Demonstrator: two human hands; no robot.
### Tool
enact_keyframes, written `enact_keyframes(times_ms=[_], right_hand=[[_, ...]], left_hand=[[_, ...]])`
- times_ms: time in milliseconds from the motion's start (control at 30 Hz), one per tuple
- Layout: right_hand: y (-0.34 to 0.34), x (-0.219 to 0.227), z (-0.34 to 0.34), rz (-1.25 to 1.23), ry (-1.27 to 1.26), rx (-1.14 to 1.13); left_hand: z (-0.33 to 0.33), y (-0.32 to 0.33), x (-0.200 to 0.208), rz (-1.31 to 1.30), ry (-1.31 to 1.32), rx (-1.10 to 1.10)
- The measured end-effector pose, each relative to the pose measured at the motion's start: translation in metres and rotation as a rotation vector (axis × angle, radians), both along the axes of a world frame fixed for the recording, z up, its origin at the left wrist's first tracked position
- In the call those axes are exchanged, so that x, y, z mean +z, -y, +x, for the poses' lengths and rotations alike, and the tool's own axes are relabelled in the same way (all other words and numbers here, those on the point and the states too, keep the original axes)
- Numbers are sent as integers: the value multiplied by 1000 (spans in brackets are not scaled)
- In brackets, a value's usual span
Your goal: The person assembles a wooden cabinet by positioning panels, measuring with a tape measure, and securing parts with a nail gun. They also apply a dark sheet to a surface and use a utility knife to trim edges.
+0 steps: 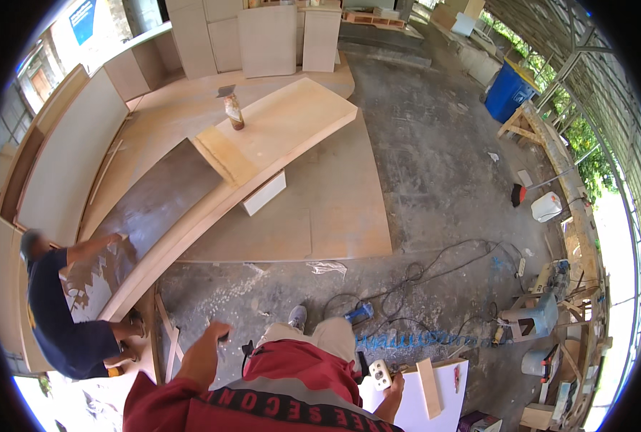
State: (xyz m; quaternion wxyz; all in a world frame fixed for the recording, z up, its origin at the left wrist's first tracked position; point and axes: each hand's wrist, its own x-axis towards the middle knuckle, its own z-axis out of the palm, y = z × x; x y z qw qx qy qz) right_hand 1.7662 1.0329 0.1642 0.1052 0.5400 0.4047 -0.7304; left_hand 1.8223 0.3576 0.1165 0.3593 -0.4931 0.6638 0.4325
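My left hand point(214, 338) is out in front of me on the left, above the stained floor. Its fingers look curled, with a small dark thing at their tips that is too small to name. Low on the right, my right hand point(392, 387) appears closed on a white socket block point(380, 374) with dark round outlets. Just beyond that hand lies a white board point(448, 403), bearing a narrow wooden strip point(429, 389) and a small red tool point(457, 379).
A long curved wooden counter point(291, 137) stands ahead, with a jar point(233, 111) on top. At its left end a co-worker point(68, 302) reaches over a dark wet-looking surface. Black cables point(407, 288) and a blue tool point(360, 312) lie on the floor; a grey-blue stool point(533, 315) stands right.
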Motion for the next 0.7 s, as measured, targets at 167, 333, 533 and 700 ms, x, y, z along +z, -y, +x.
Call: enact_keyframes(times_ms=[167,333,533,700], right_hand=[[-18,18,-153,-45,25,-135],[-42,20,-351,-36,-45,-132],[-31,52,-631,-94,-211,133],[-29,89,-857,-6,-338,254]], left_hand=[[-369,-52,80,-121,-442,-289],[-625,-125,118,-59,-627,-21],[-746,-120,59,-360,-383,-167],[-815,-159,130,-43,-309,136]])
